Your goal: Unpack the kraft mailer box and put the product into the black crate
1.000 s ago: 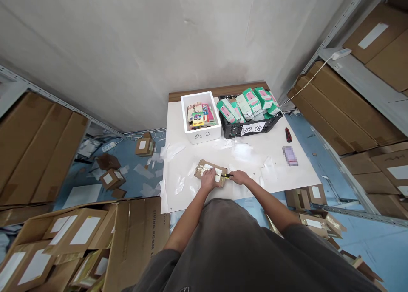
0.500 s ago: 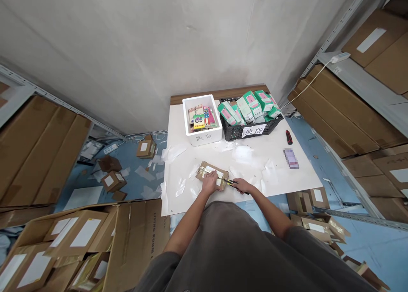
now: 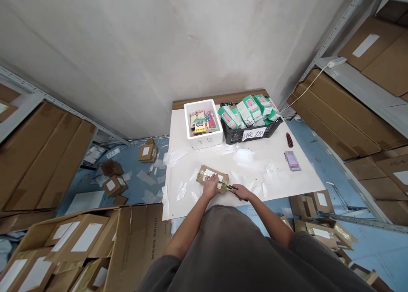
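A small brown cardboard box (image 3: 204, 171) with a white label and shiny tape lies on the white table. My left hand (image 3: 211, 187) rests on its near side, fingers pressed onto the label and holding the box. In my right hand (image 3: 241, 191) is a slim black-and-yellow utility knife (image 3: 228, 186), its front end over the right part of the box near my left fingers. Its tip is too small to make out clearly. Scraps of clear plastic (image 3: 182, 191) lie around the box.
Behind stand a white foam box (image 3: 204, 141) with booklets and a black crate (image 3: 234, 135) with green-and-white cartons. A red-and-black tool (image 3: 289, 140) and a blurred purple item (image 3: 292, 161) lie at right. A large carton (image 3: 140, 236) of parcels stands at left; shelves flank both sides.
The knife has shifted slightly right along the box, with my right hand drawn a little the same way. My left hand stays on the box. The whole view has tilted slightly.
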Tool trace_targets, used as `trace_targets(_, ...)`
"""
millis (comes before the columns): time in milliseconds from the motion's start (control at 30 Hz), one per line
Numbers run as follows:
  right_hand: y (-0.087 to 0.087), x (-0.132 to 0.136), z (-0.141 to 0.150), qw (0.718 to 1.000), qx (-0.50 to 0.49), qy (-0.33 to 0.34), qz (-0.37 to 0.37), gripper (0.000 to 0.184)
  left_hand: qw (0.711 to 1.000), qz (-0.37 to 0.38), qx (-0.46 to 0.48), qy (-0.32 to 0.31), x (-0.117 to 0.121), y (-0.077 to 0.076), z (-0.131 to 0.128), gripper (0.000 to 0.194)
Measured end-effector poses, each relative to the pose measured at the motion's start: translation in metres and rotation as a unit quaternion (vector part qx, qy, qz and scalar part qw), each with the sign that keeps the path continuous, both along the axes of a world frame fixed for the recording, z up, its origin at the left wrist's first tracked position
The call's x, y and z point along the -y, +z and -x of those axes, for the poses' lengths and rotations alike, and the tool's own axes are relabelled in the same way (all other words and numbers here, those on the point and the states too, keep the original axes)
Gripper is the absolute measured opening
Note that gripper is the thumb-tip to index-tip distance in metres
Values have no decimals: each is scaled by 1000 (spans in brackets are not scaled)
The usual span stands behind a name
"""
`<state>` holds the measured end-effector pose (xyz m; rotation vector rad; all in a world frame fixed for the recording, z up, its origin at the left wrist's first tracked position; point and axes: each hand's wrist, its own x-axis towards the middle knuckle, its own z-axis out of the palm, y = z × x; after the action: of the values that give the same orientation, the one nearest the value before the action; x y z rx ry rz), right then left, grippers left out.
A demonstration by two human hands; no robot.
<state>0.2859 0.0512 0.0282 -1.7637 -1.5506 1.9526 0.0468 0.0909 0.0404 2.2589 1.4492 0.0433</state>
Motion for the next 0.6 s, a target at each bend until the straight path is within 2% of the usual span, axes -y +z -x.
trace_targets(133,-6,14,1,1000,-7,-13,-14,25,1000,18,-16,-17,-3,-2,4,73)
trace_targets(300,1,27,-23,999,16,-42,-28,22,1000,4,21,20,-12,-6,19,60)
trace_targets(400,13,28,-31,996,45,-60,-53,21,999,-19,-10,28,-28,-12,22,81)
trace_targets(500,26,27,-31,992,80,-54,-79,24,998,1,-59,26,-45,-22,17,108)
trace_targets(600,32,28,-27,983,130,-29,-123,33,997,13,-77,18,-55,-32,12,98)
